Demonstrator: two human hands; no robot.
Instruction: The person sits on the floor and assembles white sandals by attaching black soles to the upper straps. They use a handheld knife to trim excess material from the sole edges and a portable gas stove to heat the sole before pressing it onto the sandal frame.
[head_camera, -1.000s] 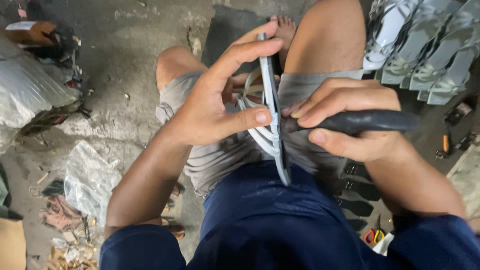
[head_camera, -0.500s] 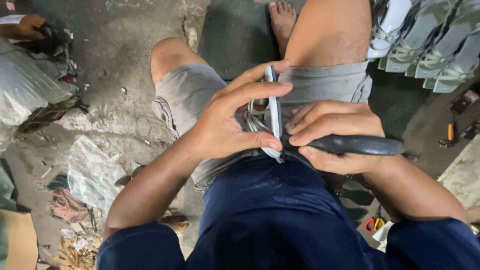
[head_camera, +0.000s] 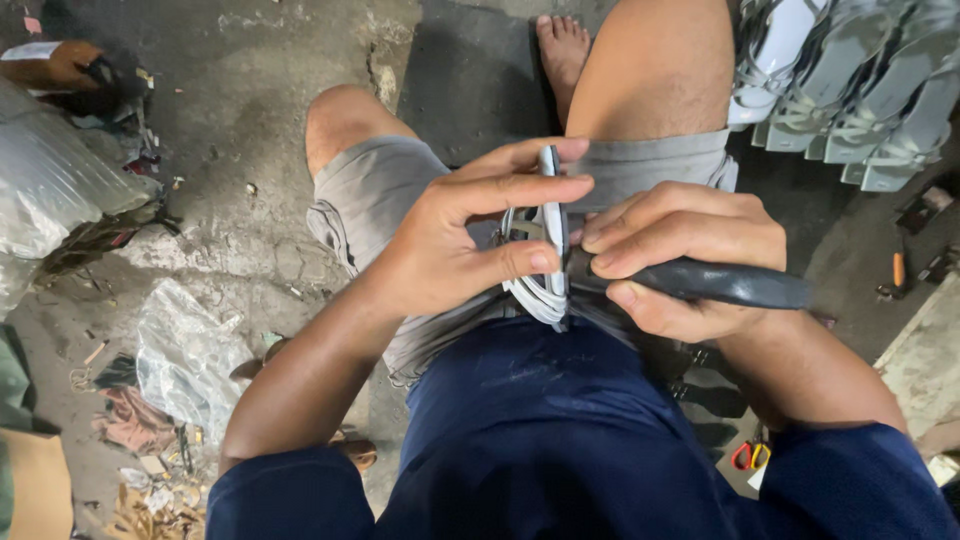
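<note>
My left hand (head_camera: 465, 240) grips a thin pale grey sandal sole with straps (head_camera: 548, 250), held on edge over my lap. Thumb and fingers pinch it from the left side. My right hand (head_camera: 680, 255) is closed around the black handle of a tool (head_camera: 740, 285), whose front end presses against the sole's right side; the tool's tip is hidden behind my fingers and the sole. Both hands sit close together above my grey shorts (head_camera: 380, 200).
A row of pale grey sandal soles (head_camera: 850, 90) lies at the upper right. Clear plastic bags (head_camera: 60, 190) and scraps litter the concrete floor on the left. Red-handled scissors (head_camera: 750, 457) and an orange-handled tool (head_camera: 898, 268) lie on the right. My bare foot (head_camera: 562, 45) rests ahead.
The view has tilted and both hands with the sole and tool now sit lower and nearer my body. The sole shows less of its length above my left fingers.
</note>
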